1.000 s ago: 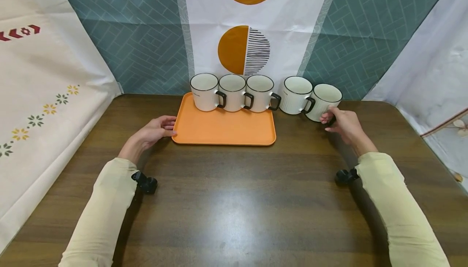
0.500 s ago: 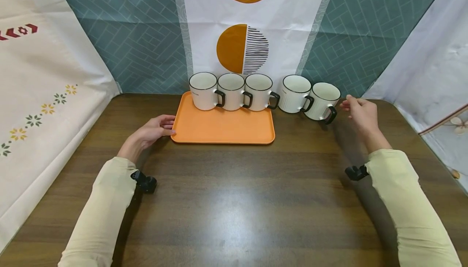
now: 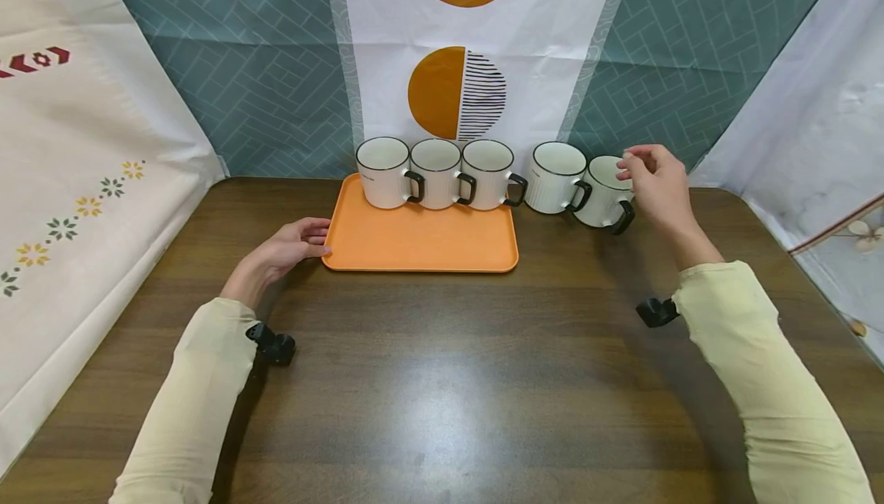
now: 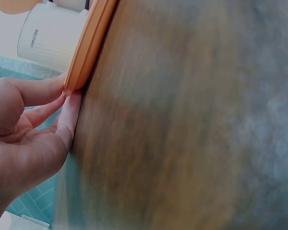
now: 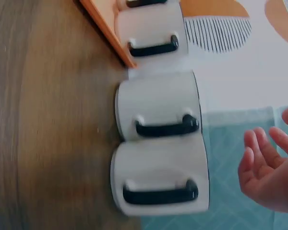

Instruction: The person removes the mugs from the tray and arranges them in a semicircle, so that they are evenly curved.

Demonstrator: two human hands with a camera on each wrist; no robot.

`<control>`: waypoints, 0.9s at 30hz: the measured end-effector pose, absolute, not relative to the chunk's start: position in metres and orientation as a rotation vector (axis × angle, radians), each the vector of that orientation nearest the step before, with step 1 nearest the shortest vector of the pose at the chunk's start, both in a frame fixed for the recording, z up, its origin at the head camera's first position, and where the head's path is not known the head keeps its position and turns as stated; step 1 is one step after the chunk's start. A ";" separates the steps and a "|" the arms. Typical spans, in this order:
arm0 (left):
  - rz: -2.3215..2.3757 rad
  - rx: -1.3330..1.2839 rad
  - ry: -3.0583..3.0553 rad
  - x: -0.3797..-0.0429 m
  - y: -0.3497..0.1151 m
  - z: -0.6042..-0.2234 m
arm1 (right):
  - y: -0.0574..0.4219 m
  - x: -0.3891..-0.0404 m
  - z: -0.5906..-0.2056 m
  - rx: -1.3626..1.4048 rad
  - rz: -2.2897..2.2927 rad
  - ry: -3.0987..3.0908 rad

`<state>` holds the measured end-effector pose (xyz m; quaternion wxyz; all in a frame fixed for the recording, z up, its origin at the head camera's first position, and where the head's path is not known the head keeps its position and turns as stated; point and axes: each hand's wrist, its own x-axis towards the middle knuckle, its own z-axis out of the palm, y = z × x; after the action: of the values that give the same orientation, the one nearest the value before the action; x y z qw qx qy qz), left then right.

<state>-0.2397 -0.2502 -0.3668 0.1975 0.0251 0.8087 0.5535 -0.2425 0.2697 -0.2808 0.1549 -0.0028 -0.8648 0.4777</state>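
Observation:
My left hand pinches the left edge of an orange tray, thumb and fingers on either side of its rim in the left wrist view. Three white mugs with black rims and handles stand in a row along the tray's back: a left mug, a middle mug and a right mug. Beside the tray, on the table, are a fourth mug and the rightmost mug. Nothing is held in my right hand, raised at the rightmost mug's rim with fingers loosely bent; it overlaps that rim in the head view.
The brown wooden table extends toward me in front of the tray. A teal and white patterned cloth hangs right behind the mugs, with pale cloths on both sides. Each wrist wears a small black camera.
My right hand has left the rightmost mug's handle, drawn off to the right, then come up and back left over its rim. My left hand stays at the tray.

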 end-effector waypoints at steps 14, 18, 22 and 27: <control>1.559 0.048 2.263 -0.241 -0.251 -0.368 | 0.208 -0.260 -0.299 0.198 1.497 -2.683; 1.557 0.051 2.269 -0.241 -0.251 -0.367 | 0.197 -0.268 -0.311 0.223 1.530 -2.698; 1.559 0.048 2.275 -0.240 -0.252 -0.367 | 0.187 -0.275 -0.322 0.217 1.558 -2.708; 1.552 0.058 2.274 -0.239 -0.251 -0.367 | 0.179 -0.281 -0.332 0.192 1.623 -2.677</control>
<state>-0.2392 -0.2507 -0.3669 0.1926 0.0207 0.8104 0.5530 -0.2814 0.1786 -0.3317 0.0028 0.0614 -0.8535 0.5174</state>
